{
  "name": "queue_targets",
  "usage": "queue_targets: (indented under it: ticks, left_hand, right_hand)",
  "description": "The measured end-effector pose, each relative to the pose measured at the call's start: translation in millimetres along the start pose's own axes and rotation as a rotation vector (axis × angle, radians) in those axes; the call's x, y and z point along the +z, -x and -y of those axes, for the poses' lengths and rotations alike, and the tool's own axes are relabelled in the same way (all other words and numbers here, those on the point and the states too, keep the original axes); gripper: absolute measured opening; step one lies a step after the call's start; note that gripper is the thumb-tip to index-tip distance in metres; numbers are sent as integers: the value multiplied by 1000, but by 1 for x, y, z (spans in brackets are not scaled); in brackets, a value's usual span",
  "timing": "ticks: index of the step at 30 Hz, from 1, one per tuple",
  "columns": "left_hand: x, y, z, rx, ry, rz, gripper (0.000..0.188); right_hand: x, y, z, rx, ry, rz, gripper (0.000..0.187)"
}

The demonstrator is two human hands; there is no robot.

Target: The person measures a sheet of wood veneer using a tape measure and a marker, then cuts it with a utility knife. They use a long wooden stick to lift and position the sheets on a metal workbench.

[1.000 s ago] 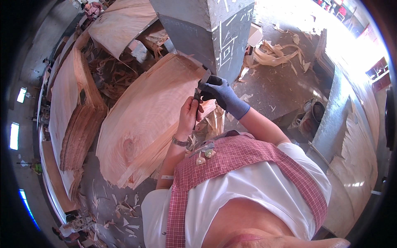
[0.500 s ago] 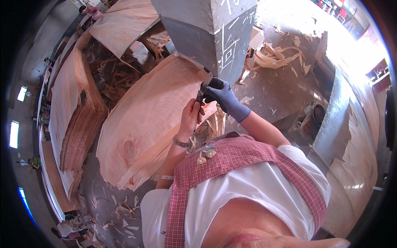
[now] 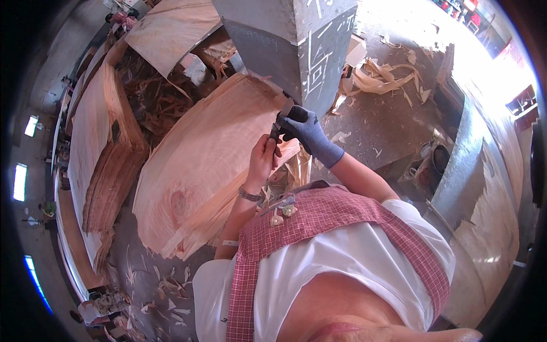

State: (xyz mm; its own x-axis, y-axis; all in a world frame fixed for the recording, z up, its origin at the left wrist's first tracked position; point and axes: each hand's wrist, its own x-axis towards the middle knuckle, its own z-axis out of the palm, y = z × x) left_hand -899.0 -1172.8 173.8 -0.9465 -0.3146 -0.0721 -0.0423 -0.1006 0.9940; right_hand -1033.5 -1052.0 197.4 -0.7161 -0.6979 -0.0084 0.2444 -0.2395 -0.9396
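My bare left hand (image 3: 264, 158), with a bracelet at the wrist, is closed round the dark lower end of a dark-handled knife (image 3: 286, 108). The knife has a flat metal blade that points up and away. My right hand (image 3: 310, 132), in a blue-grey glove with dark fingers, is closed on the knife just above the left. Some of its fingers are hidden behind the knife. Below and beyond both hands lies a stack of pale wood veneer sheets (image 3: 199, 154), with a ragged near edge and a knot on its top sheet.
A grey pillar (image 3: 273, 51) rises just beyond my hands. More veneer stacks (image 3: 114, 176) stand at the left. Wood scraps (image 3: 387, 80) litter the floor behind the pillar. At the right are a dark round container (image 3: 440, 158) and a long metal-grey surface (image 3: 456, 165).
Both hands keep their grip on the knife, which has turned slightly. The whole view has shifted a little.
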Motion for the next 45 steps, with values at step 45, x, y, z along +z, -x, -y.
queue_targets:
  ticks: [45]
  left_hand:
    - [31,15,41,5,-825,-135,29]
  right_hand:
    - [-78,21,-37,-501,1102,206,23]
